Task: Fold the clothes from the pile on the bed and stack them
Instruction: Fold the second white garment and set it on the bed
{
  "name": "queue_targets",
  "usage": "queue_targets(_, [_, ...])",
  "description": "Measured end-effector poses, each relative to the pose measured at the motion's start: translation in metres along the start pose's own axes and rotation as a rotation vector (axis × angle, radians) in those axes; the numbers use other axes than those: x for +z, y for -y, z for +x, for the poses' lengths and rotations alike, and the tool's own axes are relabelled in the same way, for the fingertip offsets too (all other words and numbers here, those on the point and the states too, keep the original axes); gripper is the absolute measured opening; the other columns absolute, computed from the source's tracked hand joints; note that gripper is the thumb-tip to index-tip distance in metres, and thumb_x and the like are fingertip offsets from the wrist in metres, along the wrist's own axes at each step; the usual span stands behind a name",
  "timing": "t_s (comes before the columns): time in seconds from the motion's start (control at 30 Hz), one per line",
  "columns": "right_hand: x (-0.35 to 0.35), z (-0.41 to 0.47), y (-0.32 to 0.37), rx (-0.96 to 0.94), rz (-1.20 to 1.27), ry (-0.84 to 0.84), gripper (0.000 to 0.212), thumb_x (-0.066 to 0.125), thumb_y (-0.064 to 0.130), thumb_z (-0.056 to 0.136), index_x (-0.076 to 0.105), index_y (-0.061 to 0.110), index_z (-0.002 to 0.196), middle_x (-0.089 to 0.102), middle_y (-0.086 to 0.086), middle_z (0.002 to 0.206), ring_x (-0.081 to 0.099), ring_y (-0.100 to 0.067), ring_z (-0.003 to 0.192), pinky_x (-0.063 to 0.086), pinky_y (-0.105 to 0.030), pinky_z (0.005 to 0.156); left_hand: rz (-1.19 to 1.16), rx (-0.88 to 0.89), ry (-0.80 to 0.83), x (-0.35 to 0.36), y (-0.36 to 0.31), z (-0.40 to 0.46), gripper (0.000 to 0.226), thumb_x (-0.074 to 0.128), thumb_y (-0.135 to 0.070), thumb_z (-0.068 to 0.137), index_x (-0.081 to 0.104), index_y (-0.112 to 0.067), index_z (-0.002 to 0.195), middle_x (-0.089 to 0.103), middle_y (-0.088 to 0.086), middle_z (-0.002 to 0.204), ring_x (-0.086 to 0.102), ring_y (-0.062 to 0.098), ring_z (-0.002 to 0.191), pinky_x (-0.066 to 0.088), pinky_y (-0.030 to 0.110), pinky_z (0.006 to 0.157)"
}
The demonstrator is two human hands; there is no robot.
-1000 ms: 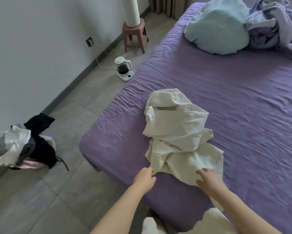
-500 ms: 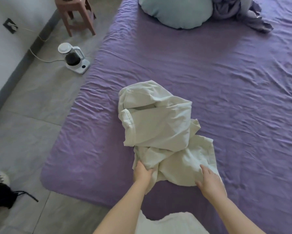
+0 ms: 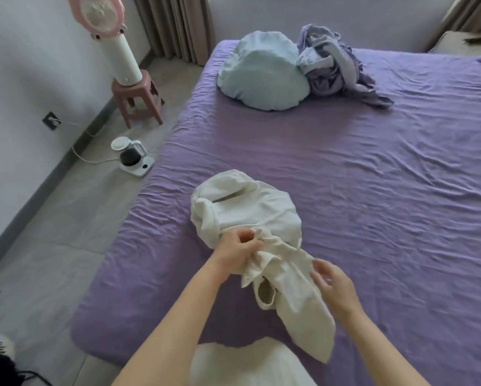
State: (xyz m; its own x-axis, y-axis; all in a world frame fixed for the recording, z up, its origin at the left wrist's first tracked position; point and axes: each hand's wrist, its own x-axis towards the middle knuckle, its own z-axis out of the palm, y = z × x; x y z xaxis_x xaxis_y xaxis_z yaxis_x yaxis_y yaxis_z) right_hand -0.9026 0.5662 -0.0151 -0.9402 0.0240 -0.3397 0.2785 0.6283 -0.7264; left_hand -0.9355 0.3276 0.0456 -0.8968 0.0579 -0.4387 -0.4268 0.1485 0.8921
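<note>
Cream garment (image 3: 250,218) lies crumpled on the purple bed sheet (image 3: 373,190), near the bed's left edge, its lower end trailing toward the person. At far left, a pink-and-white fan (image 3: 105,26) stands on a pink stool (image 3: 139,98); a white kettle (image 3: 130,158) sits on the tiled floor beside the bed. Left hand (image 3: 233,253) grips a bunched fold at the garment's middle, fingers curled round the cloth. Right hand (image 3: 335,286) is held with fingers spread and relaxed against the garment's trailing end, gripping nothing. Farther back, a pale blue pillow (image 3: 261,73) lies touching a heap of lilac cloth (image 3: 334,68).
</note>
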Motion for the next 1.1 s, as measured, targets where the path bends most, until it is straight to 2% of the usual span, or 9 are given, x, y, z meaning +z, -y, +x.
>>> queue_targets(0.13, [-0.057, 0.002, 0.056, -0.225, 0.276, -0.07, 0.029, 0.063, 0.016, 0.09, 0.061, 0.018, 0.118, 0.063, 0.006, 0.112, 0.058, 0.003, 0.095, 0.042, -0.002, 0.074, 0.152, 0.198, 0.065, 0.031, -0.069, -0.023, 0.007, 0.067, -0.014, 0.075, 0.067, -0.018, 0.07, 0.056, -0.012, 0.071, 0.052, 0.0, 0.063, 0.042, 0.015, 0.059])
queue_targets(0.27, [-0.123, -0.003, 0.094, -0.243, 0.501, 0.067, 0.033, 0.055, 0.029, 0.093, 0.047, 0.032, 0.125, 0.054, 0.01, 0.123, 0.055, -0.001, 0.107, 0.052, -0.022, 0.082, 0.161, 0.376, 0.055, 0.07, -0.116, -0.045, 0.018, 0.07, -0.005, 0.076, 0.067, -0.022, 0.082, 0.056, -0.001, 0.109, 0.056, 0.006, 0.094, 0.045, 0.016, 0.081])
queue_targets(0.37, [-0.165, -0.018, 0.104, -0.228, 0.563, 0.19, 0.043, 0.054, 0.04, 0.091, 0.04, 0.039, 0.132, 0.054, 0.022, 0.112, 0.059, 0.01, 0.093, 0.053, -0.017, 0.065, 0.062, 0.495, 0.019, 0.102, -0.136, -0.063, 0.03, 0.069, 0.01, 0.076, 0.064, -0.019, 0.085, 0.051, 0.0, 0.127, 0.053, 0.005, 0.113, 0.041, 0.014, 0.091])
queue_targets(0.47, [-0.196, -0.036, 0.099, -0.272, 0.621, 0.29, 0.052, 0.059, 0.054, 0.078, 0.044, 0.043, 0.127, 0.058, 0.022, 0.117, 0.062, 0.008, 0.096, 0.054, -0.019, 0.067, 0.061, 0.56, -0.001, 0.133, -0.147, -0.074, 0.025, 0.067, 0.011, 0.077, 0.063, -0.013, 0.084, 0.048, -0.005, 0.133, 0.05, 0.001, 0.116, 0.04, 0.008, 0.087])
queue_targets(0.57, [-0.223, -0.047, 0.091, -0.27, 0.678, 0.325, 0.049, 0.067, 0.042, 0.077, 0.055, 0.032, 0.124, 0.066, 0.005, 0.114, 0.067, -0.012, 0.097, 0.054, -0.028, 0.072, 0.125, 0.663, -0.004, 0.163, -0.152, -0.078, 0.026, 0.071, 0.004, 0.075, 0.065, -0.021, 0.079, 0.042, -0.006, 0.139, 0.045, 0.008, 0.126, 0.039, 0.013, 0.096])
queue_targets(0.7, [-0.251, -0.056, 0.083, -0.314, 0.666, 0.33, 0.017, 0.058, 0.011, 0.089, 0.071, 0.012, 0.1, 0.066, -0.009, 0.095, 0.06, -0.015, 0.077, 0.048, -0.026, 0.062, 0.219, 0.753, -0.022, 0.197, -0.155, -0.081, 0.017, 0.076, -0.032, 0.065, 0.066, -0.039, 0.077, 0.046, -0.028, 0.132, 0.051, 0.001, 0.118, 0.044, 0.032, 0.1])
queue_targets(0.83, [-0.28, -0.064, 0.079, -0.355, 0.662, 0.162, 0.011, 0.065, 0.014, 0.085, 0.076, 0.011, 0.087, 0.069, -0.012, 0.081, 0.059, -0.018, 0.07, 0.045, -0.033, 0.066, 0.187, 0.679, 0.036, 0.212, -0.162, -0.082, 0.032, 0.076, -0.052, 0.07, 0.068, -0.037, 0.097, 0.044, -0.031, 0.132, 0.051, 0.004, 0.12, 0.048, 0.044, 0.098])
queue_targets(0.97, [-0.32, -0.067, 0.082, -0.422, 0.768, 0.072, 0.01, 0.067, 0.014, 0.082, 0.075, 0.011, 0.086, 0.07, -0.006, 0.078, 0.062, -0.013, 0.067, 0.051, -0.024, 0.058, 0.196, 0.641, -0.124, 0.205, -0.188, -0.083, 0.056, 0.079, -0.048, 0.068, 0.054, -0.048, 0.118, 0.039, -0.014, 0.141, 0.037, 0.001, 0.128, 0.035, 0.012, 0.1])
queue_targets(1.1, [-0.345, -0.071, 0.09, -0.485, 0.88, 0.059, 0.016, 0.068, 0.018, 0.074, 0.076, 0.013, 0.087, 0.073, -0.007, 0.086, 0.066, -0.012, 0.075, 0.055, -0.022, 0.064, 0.308, 0.484, -0.042, 0.193, -0.208, -0.08, 0.081, 0.081, -0.036, 0.066, 0.043, -0.027, 0.136, 0.052, -0.005, 0.126, 0.049, 0.01, 0.117, 0.042, 0.033, 0.103])
